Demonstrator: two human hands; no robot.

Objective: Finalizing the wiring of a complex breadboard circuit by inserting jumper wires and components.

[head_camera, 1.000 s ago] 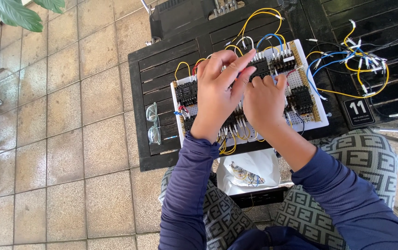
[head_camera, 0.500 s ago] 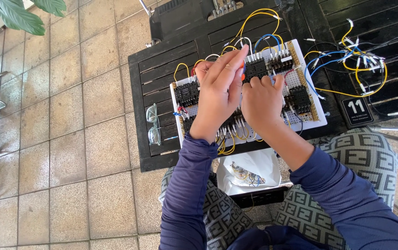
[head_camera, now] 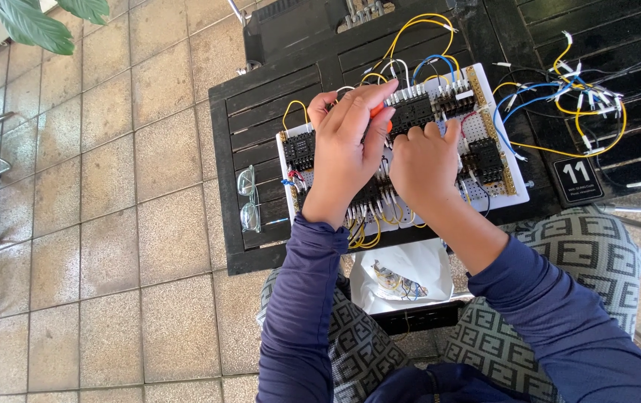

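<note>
Since half a second ago the left hand (head_camera: pixel 346 153) has slid its fingers a little further up and right along the board, and an orange tool handle (head_camera: pixel 377 110) now shows between its fingertips, while the right hand (head_camera: pixel 426 163) has barely shifted. The left hand is closed narrowly around that orange-handled tool, apparently a small screwdriver, though its tip is hidden. The right hand lies knuckles up on the white perforated wiring board (head_camera: pixel 510 175), fingers curled onto a black terminal block (head_camera: pixel 412 113); whether it pinches anything cannot be told. The board lies flat near the front edge of the black slatted wooden table (head_camera: pixel 261 97), carrying further black relay blocks (head_camera: pixel 299 148) and short yellow and white jumper wires (head_camera: pixel 369 231) along its near edge. It looks light and stiff, but its parts seem fragile: the thin wires would likely pull loose if snagged, so it is best taken by its bare white edges, not by the blocks or loops. Beyond it, longer yellow, blue and white wires (head_camera: pixel 596 127) trail loosely over the table to the right, beside a small black number plate (head_camera: pixel 577 179). Clear safety glasses (head_camera: pixel 249 198) lie just left of the board. Below the table edge a white plastic bag of parts (head_camera: pixel 402 276) rests on the person's lap.
</note>
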